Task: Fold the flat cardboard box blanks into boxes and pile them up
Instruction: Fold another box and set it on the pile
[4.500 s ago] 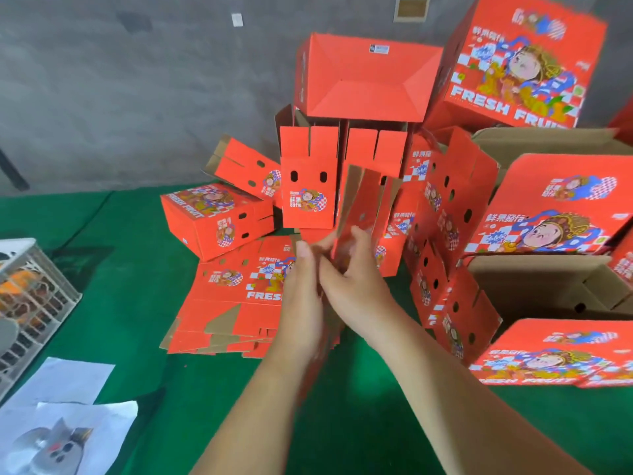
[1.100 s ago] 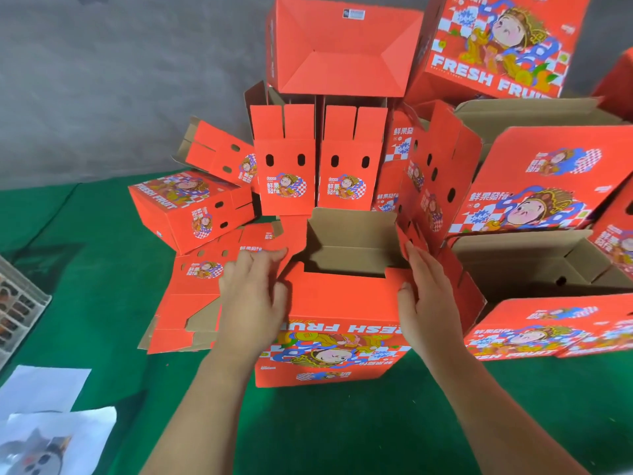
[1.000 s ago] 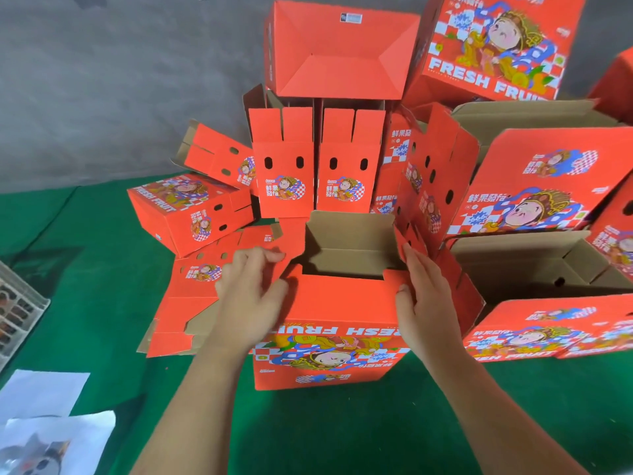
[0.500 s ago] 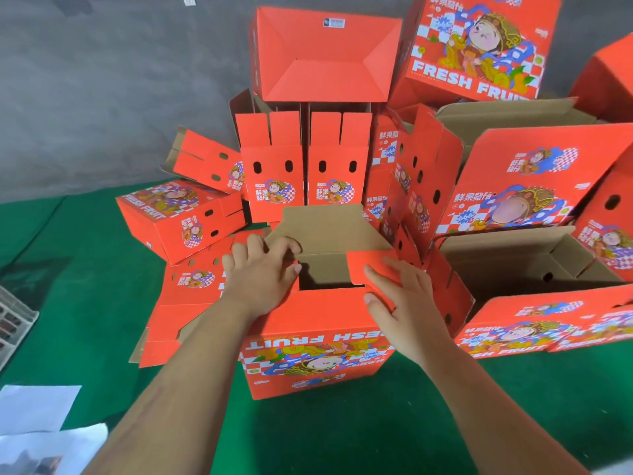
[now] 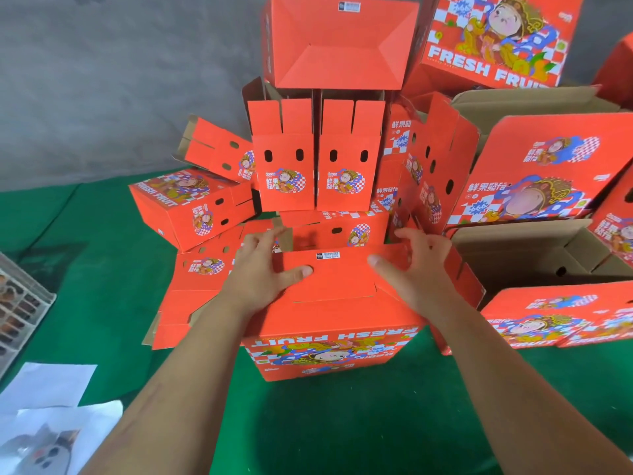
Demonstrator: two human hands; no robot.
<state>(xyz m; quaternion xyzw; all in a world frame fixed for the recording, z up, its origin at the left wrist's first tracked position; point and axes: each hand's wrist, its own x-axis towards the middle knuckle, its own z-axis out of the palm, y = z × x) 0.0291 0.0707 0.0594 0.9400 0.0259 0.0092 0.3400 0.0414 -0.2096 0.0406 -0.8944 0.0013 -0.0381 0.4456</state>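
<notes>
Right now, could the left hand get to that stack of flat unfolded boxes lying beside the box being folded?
Probably yes. The flat stack lies just left of the left hand, with nothing between them. But both hands are pressing flaps on the box, so the left would have to let go first.

The box stands before the folded pile (flat blanks lie to its left).

Both hands forward, palms down, fingers spread.

Folded boxes wall the far side; green cloth nearside open
</notes>
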